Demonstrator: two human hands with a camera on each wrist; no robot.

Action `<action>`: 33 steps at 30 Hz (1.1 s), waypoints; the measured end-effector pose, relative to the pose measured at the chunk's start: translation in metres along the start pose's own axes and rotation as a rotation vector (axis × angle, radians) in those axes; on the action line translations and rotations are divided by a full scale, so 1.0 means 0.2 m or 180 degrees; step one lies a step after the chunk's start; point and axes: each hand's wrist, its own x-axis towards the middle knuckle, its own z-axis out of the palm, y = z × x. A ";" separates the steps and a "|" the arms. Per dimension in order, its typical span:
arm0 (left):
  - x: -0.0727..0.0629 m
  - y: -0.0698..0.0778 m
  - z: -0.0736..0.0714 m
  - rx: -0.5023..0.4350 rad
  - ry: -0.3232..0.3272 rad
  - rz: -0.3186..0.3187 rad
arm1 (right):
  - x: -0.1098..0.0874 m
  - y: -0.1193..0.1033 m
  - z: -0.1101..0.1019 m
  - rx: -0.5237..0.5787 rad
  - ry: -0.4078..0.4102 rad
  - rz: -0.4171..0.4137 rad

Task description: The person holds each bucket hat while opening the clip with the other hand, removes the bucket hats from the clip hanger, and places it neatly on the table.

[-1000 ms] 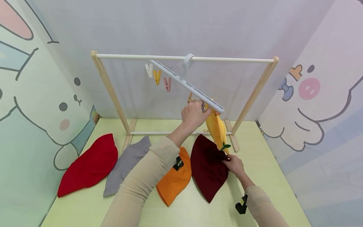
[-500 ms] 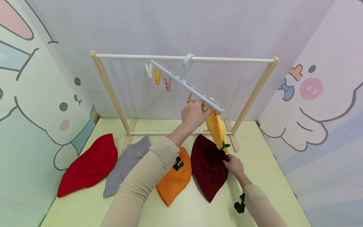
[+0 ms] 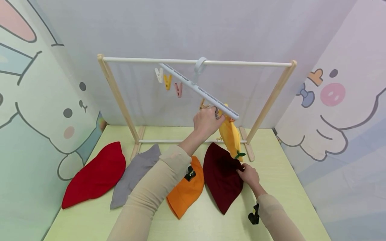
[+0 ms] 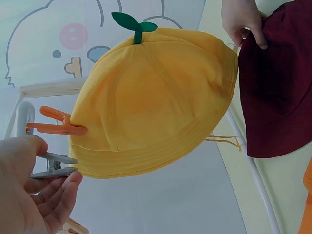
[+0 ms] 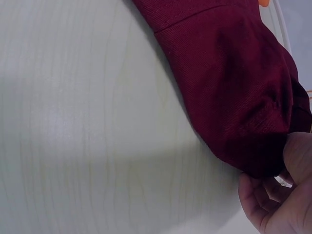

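My left hand (image 3: 207,121) pinches a grey clothespin (image 4: 56,165) between thumb and fingers, its tips right at the brim edge of a yellow bucket hat (image 4: 151,102). This hat has a green sprout (image 4: 136,25) on top and hangs crown-down under the right end of a pale blue hanger (image 3: 208,95). An orange clothespin (image 4: 58,124) clamps it beside the grey one. Lower right, my right hand (image 3: 249,174) pinches the edge of a dark red bucket hat (image 3: 221,182), which lies folded on the table. Some of the right fingertips are hidden by the cloth.
The hanger hooks over the white bar (image 3: 250,63) of a wooden rack. White (image 3: 158,75), yellow (image 3: 167,82) and pink (image 3: 178,90) clothespins hang from its left half. Red (image 3: 96,177), grey (image 3: 135,175) and orange (image 3: 187,192) hats lie along the table (image 3: 280,177); patterned walls surround it.
The right forearm has shifted slightly left, and the black piece at its sleeve with it. Both hands and the hats keep their places.
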 end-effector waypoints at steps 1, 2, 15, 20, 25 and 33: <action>0.00 0.00 0.00 0.0005 -0.0004 0.0002 | 0.00 0.00 0.00 -0.0004 -0.0006 -0.0008; 0.00 0.00 0.00 0.0005 -0.0009 0.0005 | 0.00 0.00 0.00 -0.0006 -0.0011 -0.0010; 0.00 0.00 -0.01 0.0019 0.0018 0.0041 | -0.01 0.00 -0.01 0.0048 -0.0033 -0.0024; -0.01 0.00 -0.01 0.0010 -0.0010 0.0022 | -0.01 0.00 -0.02 0.0140 -0.0025 -0.0012; -0.01 0.00 -0.01 -0.0026 -0.0023 0.0000 | -0.01 -0.01 -0.03 0.0180 0.0025 -0.0074; -0.01 0.00 -0.01 -0.0044 -0.0038 -0.0016 | -0.03 -0.02 -0.05 0.0229 0.0036 -0.0189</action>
